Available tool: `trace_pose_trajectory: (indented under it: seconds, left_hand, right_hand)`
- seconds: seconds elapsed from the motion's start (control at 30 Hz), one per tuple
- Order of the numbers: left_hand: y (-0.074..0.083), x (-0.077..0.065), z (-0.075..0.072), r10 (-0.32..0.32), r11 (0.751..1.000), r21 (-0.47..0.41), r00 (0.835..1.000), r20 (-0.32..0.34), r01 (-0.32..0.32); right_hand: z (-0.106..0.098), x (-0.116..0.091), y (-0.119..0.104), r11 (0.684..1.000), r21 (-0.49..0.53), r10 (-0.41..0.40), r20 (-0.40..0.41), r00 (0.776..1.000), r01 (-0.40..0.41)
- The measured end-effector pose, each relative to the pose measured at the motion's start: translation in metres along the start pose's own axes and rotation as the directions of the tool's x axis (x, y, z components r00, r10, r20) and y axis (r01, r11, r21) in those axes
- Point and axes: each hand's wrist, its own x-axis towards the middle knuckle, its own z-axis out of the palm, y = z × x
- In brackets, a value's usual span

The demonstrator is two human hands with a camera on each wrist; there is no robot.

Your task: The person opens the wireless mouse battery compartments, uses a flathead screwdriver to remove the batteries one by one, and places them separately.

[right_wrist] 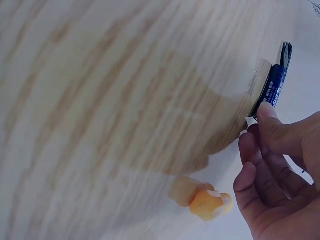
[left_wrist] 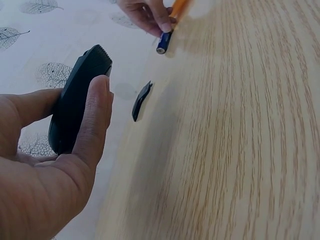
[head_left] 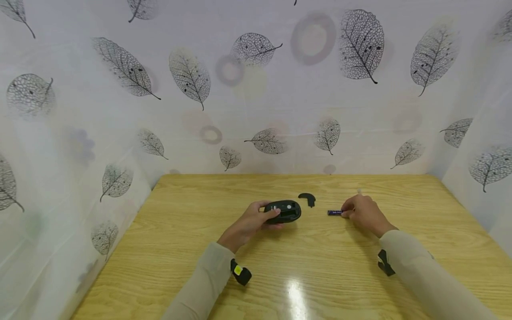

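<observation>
My left hand [head_left: 250, 218] grips a black computer mouse [head_left: 294, 212] with its underside turned up, the thumb across the bottom face. An uncovered battery slot shows in that underside. In the left wrist view the mouse [left_wrist: 75, 105] stands on edge between thumb and fingers, raised off the table. To the right, my right hand [head_left: 366, 214] pinches the end of a dark blue battery [head_left: 334, 213] between thumb and fingertips, low over the wood. White lettering runs along the battery [right_wrist: 271, 90] in the right wrist view. A curved black battery cover [head_left: 308, 198] lies beyond, between both hands.
The wooden table [head_left: 180, 275] ends at a leaf-printed curtain [head_left: 272, 102] along the back and sides. A small orange object [right_wrist: 207, 204] sits by the right hand, its shape blurred. Each wrist wears a black strap [head_left: 241, 272].
</observation>
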Motion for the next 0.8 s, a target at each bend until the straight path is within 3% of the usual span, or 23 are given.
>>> trace_pose_trajectory:
  seconds: [0.8]
  left_hand:
    - [0.0009,-0.0021,0.0003,-0.003,1.0,-0.029,1.0,-0.022,0.003]
  right_hand:
    - [-0.0089,-0.0025,-0.0043,1.0,0.0,-0.018,-0.034,0.999,0.018]
